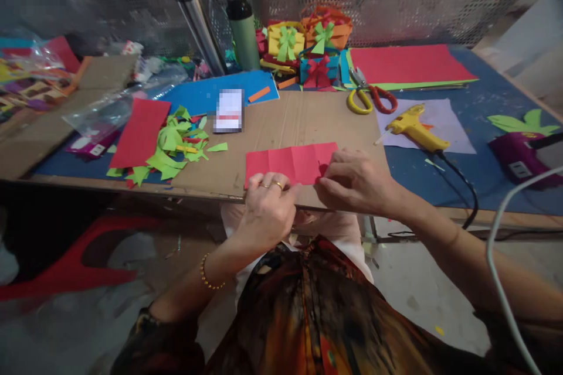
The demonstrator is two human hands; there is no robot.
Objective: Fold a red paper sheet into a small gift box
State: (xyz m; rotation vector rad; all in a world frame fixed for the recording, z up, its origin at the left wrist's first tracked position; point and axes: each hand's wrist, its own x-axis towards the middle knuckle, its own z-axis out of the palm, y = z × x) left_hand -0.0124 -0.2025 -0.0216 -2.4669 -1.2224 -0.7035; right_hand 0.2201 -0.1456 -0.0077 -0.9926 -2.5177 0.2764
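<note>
A creased red paper strip (pixel 288 163) lies on a cardboard sheet (pixel 281 129) at the table's near edge. My left hand (pixel 266 208), with rings and a bead bracelet, pinches the strip's lower left edge with curled fingers. My right hand (pixel 354 181) is closed on the strip's right end, fingers pressed together over the paper. Both hands hold the same strip flat against the cardboard.
Green paper scraps (pixel 176 149) and a red sheet (pixel 141 132) lie to the left. Scissors (pixel 369 98), a yellow glue gun (pixel 416 129) with its cord, and a purple tool (pixel 521 155) sit right. Paper gift boxes (pixel 308 50), two flasks (pixel 241 32) and red paper (pixel 409 64) stand behind.
</note>
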